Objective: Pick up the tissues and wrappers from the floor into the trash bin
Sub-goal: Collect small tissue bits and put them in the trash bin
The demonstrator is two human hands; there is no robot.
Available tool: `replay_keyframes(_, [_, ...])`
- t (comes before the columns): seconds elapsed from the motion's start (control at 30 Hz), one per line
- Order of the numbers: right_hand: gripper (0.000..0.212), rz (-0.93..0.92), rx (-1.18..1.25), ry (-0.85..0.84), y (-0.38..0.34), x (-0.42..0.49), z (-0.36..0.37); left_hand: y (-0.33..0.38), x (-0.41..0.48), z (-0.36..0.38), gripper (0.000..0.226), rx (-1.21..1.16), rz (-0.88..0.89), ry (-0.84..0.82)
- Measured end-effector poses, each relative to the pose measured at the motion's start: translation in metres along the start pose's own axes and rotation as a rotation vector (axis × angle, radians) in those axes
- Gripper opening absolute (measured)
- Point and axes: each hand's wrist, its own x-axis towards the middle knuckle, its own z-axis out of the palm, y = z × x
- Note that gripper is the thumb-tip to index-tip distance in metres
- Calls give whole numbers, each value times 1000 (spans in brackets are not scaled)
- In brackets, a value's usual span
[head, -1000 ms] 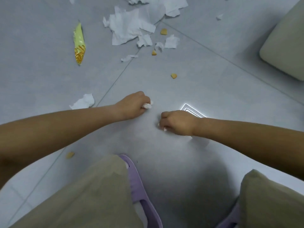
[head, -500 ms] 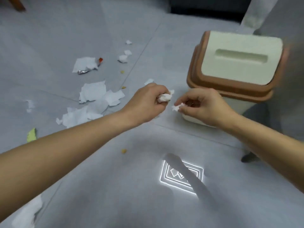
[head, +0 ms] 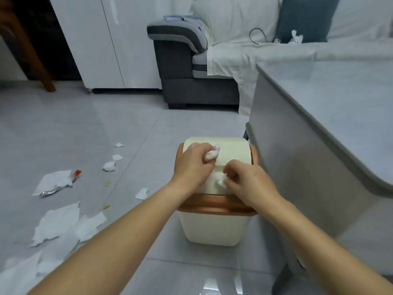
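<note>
Over the trash bin (head: 212,226) you hold both hands above its cream swing lid (head: 231,154), probably so the scraps can be pushed through the flap. Your left hand (head: 192,166) is curled tight around a crumpled tissue wad (head: 211,154) poking past the knuckles; your right hand (head: 246,179) pinches a smaller tissue scrap (head: 221,181) between nearly closed fingertips. More tissues (head: 57,224) and a wrapper (head: 77,173) lie on the floor (head: 63,128) to your left.

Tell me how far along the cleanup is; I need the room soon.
Nothing visibly binned yet. In hand: left hand and right hand each hold a tissue wad over the bin, whose lid looks shut. Left: torn tissues, a wrapper and small scraps on the floor.
</note>
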Motion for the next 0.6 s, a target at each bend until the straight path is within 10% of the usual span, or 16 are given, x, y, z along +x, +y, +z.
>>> replay_keyframes(0.6, [50,-95,-176,-39,8,7,9,-32,-18,9,48,77,-113,-360])
